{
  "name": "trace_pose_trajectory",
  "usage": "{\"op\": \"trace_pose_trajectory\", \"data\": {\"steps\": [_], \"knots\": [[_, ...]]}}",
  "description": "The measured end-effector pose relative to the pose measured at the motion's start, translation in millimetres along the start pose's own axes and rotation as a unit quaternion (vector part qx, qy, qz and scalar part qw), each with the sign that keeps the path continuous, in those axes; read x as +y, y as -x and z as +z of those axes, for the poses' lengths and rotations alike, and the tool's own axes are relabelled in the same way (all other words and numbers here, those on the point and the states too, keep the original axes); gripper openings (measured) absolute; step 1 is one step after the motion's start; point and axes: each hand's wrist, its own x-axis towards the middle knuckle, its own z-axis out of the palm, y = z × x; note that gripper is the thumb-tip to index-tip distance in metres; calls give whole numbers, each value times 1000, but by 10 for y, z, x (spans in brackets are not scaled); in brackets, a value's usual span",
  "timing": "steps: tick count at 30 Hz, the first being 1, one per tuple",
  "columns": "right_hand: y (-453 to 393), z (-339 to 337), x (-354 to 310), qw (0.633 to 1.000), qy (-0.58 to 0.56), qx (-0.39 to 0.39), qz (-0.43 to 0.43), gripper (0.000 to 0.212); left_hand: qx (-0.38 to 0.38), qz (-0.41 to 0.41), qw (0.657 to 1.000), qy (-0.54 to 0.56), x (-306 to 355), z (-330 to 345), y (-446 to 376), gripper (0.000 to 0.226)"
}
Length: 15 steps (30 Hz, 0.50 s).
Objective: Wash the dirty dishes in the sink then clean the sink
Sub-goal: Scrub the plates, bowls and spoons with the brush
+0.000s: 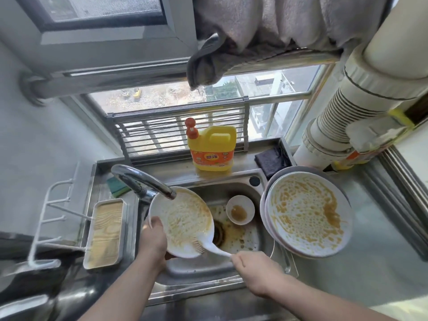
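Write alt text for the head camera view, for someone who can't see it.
Over a stained sink, the left hand holds a dirty plate while the right hand scrubs it with a white brush. More dirty plates wait stacked at right.

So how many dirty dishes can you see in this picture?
3 clearly: a plate held over the sink, a small bowl inside the sink, a big plate on the right. More plates seem stacked beneath it.

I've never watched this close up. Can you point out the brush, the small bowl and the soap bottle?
Brush (pixel 209 247), head view: on its white neck, just behind the bristles.
Small bowl (pixel 240 213), head view: on its brown-stained inside bottom.
Soap bottle (pixel 212 154), head view: on the front label of the yellow jug.
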Motion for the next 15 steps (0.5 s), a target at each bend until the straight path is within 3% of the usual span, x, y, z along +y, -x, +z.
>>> {"op": "trace_pose_trajectory", "data": {"steps": [2,6,8,12,15], "knots": [[-157,-138,120,998,34,30,39,46,-14,28,999,-24,-69,-17,-3,23],[-522,-345,-73,995,35,86,41,51,-27,32,999,-15,-147,-20,47,30],[-546,-235,-125,996,25,73,33,51,-20,43,999,-14,-137,-46,38,24],[-209,435,-59,999,17,-22,-21,37,27,76,996,-35,-108,-155,47,24],[-136,463,7,1000,-5,-17,-14,41,36,97,992,-70,-183,-192,98,24]]}}
